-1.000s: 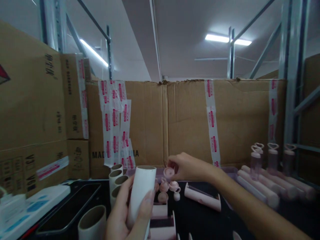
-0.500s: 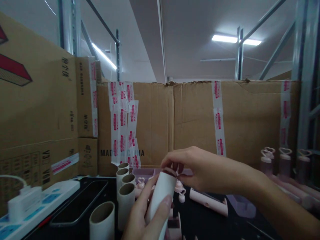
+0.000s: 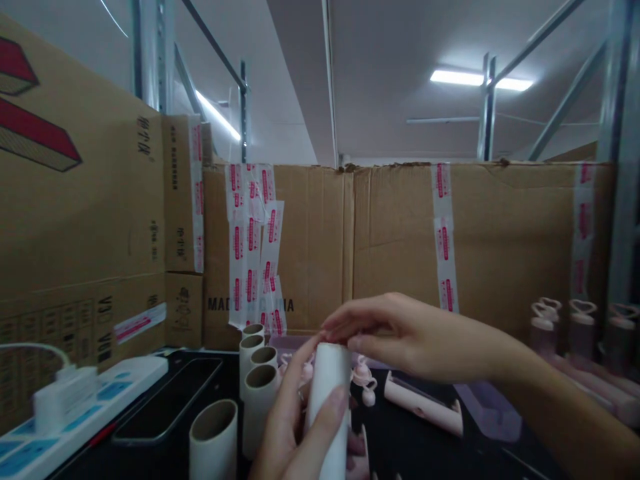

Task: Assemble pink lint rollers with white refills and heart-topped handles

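My left hand (image 3: 295, 420) is wrapped around a white cardboard tube (image 3: 330, 407), thumb on the near side, the tube nearly upright and leaning slightly. Over its upper end bends my right hand (image 3: 385, 327); the thumb meets the right of the rim and the fingers curl over the far side, their tips partly hidden. The tube's opening hardly shows. Just right of the tube are small pink heart-loop caps (image 3: 369, 393) and a pink half-round shell (image 3: 424, 405). Below my hands, more pink shell parts (image 3: 360, 450) are partly covered by the tube.
Several open white tubes (image 3: 213, 437) stand to the left. A dark phone (image 3: 169, 403) and a white power strip (image 3: 107, 393) with a charger lie farther left. Purple trays (image 3: 493, 410) sit behind and right. Pink-capped tubes (image 3: 583, 327) stand far right. Cardboard (image 3: 390, 247) walls the back.
The tube has tipped more upright, and its open rim is now mostly out of sight. My right hand's fingers have shifted from pinching at the opening to lying over the top. The view has turned slightly left.
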### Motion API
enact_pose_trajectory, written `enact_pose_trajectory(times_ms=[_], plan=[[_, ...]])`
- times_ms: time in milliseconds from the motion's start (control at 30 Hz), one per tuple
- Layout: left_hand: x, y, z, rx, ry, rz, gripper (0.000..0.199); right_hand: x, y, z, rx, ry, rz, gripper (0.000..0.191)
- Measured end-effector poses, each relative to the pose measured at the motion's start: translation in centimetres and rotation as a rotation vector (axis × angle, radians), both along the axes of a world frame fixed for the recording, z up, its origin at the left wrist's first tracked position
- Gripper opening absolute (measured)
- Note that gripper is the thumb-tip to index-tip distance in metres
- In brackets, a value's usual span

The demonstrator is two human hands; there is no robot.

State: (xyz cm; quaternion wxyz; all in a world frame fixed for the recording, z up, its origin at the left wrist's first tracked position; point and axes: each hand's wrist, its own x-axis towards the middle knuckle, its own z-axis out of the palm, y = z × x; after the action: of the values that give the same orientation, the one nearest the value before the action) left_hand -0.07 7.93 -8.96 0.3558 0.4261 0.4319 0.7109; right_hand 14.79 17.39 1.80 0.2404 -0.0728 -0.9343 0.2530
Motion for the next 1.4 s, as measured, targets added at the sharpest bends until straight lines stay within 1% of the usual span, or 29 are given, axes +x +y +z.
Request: enact_pose_trajectory(times_ms=[33, 67, 100, 133, 167, 200, 267, 367, 433, 500, 600, 767, 967, 1100, 1167, 1233, 1333, 1400], plan=[[0.0, 0.0, 0.4, -0.019, -0.006, 0.012, 0.072, -0.1, 1.0, -0.4, -0.018, 0.04, -0.016, 0.032], [-0.1, 0.0, 0.8, -0.033, -0.018, 0.034, 0.073, -0.3, 2.1, -0.9, 0.005, 0.073, -0.067, 0.031], [-0.1, 0.0, 1.1, -0.037, -0.034, 0.063, 0.075, -0.5, 3.3, -1.7, 0.081, 0.091, -0.155, 0.03], [-0.2, 0.0, 1.4, -0.032, -0.053, 0.092, 0.076, -0.8, 4.5, -2.7, 0.164, 0.065, -0.245, 0.033], [-0.3, 0.1, 1.5, -0.027, -0.074, 0.12, 0.077, -1.2, 5.5, -3.8, 0.274, -0.024, -0.295, 0.037], [-0.5, 0.2, 1.6, -0.022, -0.089, 0.139, 0.078, -1.6, 6.4, -5.0, 0.415, -0.152, -0.316, 0.04], [-0.6, 0.3, 1.6, -0.018, -0.103, 0.152, 0.076, -2.4, 7.6, -7.4, 0.489, -0.255, -0.308, 0.036], [-0.6, 0.5, 1.5, -0.022, -0.114, 0.158, 0.074, -3.4, 8.0, -10.2, 0.548, -0.352, -0.329, 0.033], [-0.5, 0.4, 1.5, -0.019, -0.123, 0.167, 0.076, -3.8, 7.7, -11.2, 0.583, -0.394, -0.344, 0.036], [-0.4, 0.4, 1.6, -0.009, -0.127, 0.172, 0.077, -4.0, 7.3, -11.6, 0.612, -0.424, -0.344, 0.036], [-0.3, 0.4, 1.6, -0.008, -0.11, 0.169, 0.078, -4.4, 7.0, -11.9, 0.643, -0.46, -0.339, 0.032], [-0.1, 0.2, 1.7, -0.007, -0.079, 0.174, 0.07, -4.9, 6.9, -12.2, 0.663, -0.473, -0.333, 0.028], [0.0, 0.1, 1.8, 0.0, -0.067, 0.178, 0.068, -4.7, 7.1, -12.0, 0.611, -0.454, -0.317, 0.026], [-0.1, 0.2, 1.9, 0.019, -0.075, 0.184, 0.067, -4.3, 7.3, -11.5, 0.561, -0.439, -0.325, 0.027], [-0.1, 0.3, 1.9, 0.023, -0.085, 0.184, 0.066, -3.9, 7.5, -10.9, 0.531, -0.437, -0.343, 0.028], [-0.2, 0.4, 1.9, 0.039, -0.104, 0.181, 0.066, -3.2, 7.7, -9.9, 0.499, -0.436, -0.378, 0.028], [-0.2, 0.6, 1.7, 0.07, -0.141, 0.207, 0.068, -1.5, 7.3, -7.7, 0.446, -0.451, -0.416, 0.032], [-0.2, 0.8, 1.5, 0.083, -0.165, 0.242, 0.071, -0.4, 6.2, -5.8, 0.367, -0.488, -0.394, 0.031]])
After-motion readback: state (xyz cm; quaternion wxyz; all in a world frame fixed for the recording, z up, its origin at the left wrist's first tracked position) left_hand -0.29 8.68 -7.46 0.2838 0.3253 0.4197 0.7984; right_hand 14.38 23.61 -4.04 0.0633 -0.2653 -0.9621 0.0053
